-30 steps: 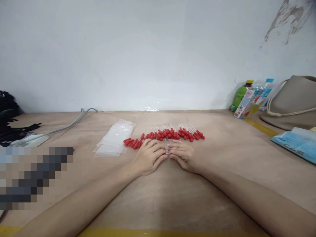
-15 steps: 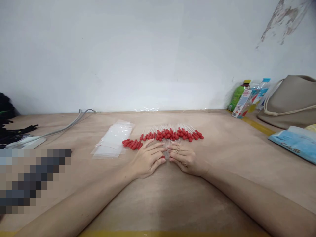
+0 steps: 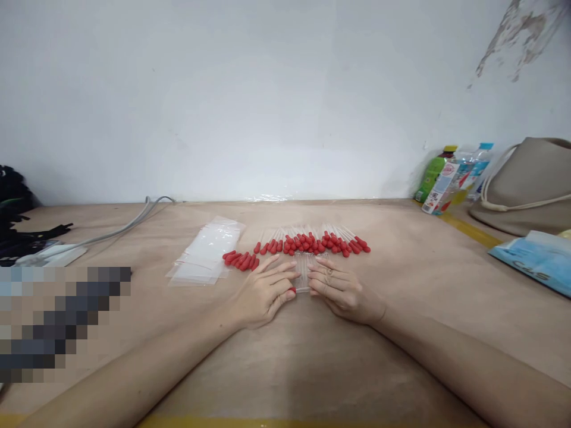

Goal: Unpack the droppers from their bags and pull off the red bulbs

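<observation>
My left hand (image 3: pixel 263 292) and my right hand (image 3: pixel 342 289) rest on the table, fingertips facing each other. Between them lies a small clear bag (image 3: pixel 303 272) with glass droppers inside. Both hands pinch its sides, and a red bulb (image 3: pixel 292 289) shows by my left fingertips. Just beyond the hands is a row of several glass droppers with red rubber bulbs (image 3: pixel 312 242), with a smaller cluster (image 3: pixel 241 259) at its left end. A stack of empty clear bags (image 3: pixel 203 252) lies left of the droppers.
The brown table (image 3: pixel 401 279) meets a white wall. A grey cable (image 3: pixel 129 224) and dark items (image 3: pixel 18 232) lie at far left. Bottles (image 3: pixel 446 175), a beige bag (image 3: pixel 530 184) and a blue packet (image 3: pixel 535 257) sit at right. A blurred patch covers the lower left.
Both hands have slid a little toward me with the small bag; more of the bag now shows between the fingertips.
</observation>
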A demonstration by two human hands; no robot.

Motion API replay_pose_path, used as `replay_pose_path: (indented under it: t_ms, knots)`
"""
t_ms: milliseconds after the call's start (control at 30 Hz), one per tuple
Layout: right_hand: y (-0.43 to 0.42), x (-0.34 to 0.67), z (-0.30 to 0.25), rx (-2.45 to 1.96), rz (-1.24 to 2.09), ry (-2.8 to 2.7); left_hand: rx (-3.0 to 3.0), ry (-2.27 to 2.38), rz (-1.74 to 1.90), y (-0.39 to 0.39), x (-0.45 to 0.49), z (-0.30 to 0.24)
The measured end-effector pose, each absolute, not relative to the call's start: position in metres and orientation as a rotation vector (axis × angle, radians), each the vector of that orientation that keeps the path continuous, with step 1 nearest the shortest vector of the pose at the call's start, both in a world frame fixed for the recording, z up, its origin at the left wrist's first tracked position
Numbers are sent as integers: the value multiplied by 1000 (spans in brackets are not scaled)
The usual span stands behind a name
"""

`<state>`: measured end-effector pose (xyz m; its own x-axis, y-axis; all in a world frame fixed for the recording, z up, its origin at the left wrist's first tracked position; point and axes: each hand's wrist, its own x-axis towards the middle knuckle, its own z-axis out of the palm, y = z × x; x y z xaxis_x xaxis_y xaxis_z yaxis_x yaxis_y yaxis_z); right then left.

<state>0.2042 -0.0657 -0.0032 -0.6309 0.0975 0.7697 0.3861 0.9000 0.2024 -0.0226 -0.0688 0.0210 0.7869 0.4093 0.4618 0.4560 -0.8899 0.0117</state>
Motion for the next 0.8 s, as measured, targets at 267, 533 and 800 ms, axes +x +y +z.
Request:
replay_pose_path:
  t_ms: [267,533,800]
  knots:
    - [-58,217,-1,-763,-395,-2052,-2680,-918,-992,-63,-42,22]
    - [-54,215,-3,-1193,-309,-1856,-2323,-1702,-1085,-22,-77,42]
    - [-56,209,-4,-1168,-340,-1924,-2285,-2185,-861,3,-112,44]
